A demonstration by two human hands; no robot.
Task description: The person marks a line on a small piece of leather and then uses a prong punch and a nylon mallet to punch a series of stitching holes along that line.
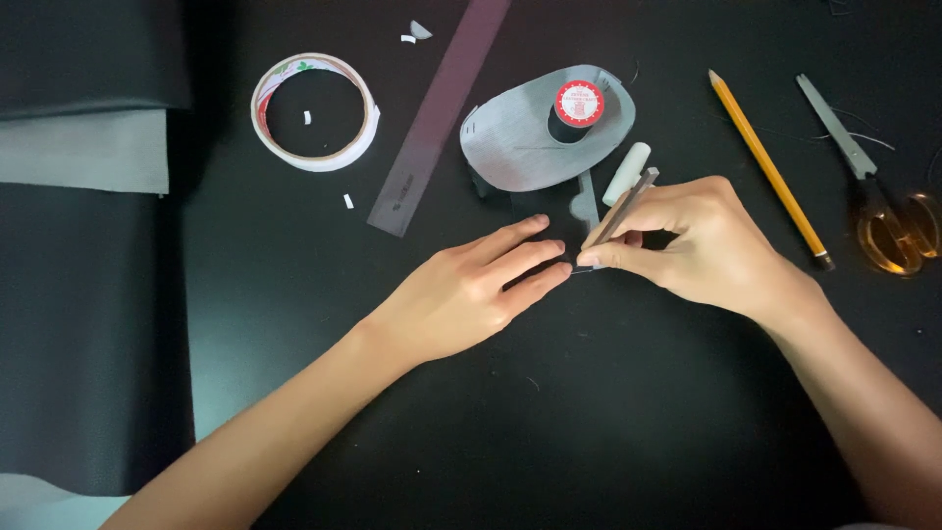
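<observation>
Pressure from my left hand (471,294), fingers flat and extended, pins dark material on the black table (589,422). My right hand (702,245) pinches a slim grey tool (623,209), tip just beside those fingertips. Advisable: keep strokes short, fingertips clear.

Tape roll (314,111) sits upper left of the frame on the tabletop (589,412), and just right of it the ruler (438,115) runs slanting up to the top edge. Right of the ruler lies an oval fabric piece (510,137) with a thread spool (579,104) on it. Both hands meet at centre, below that piece: left hand (461,294) flat, right hand (697,245) beside it, pinching a thin tool (623,208). Pencil (770,169) lies right of them, scissors (868,182) at the far right edge.
</observation>
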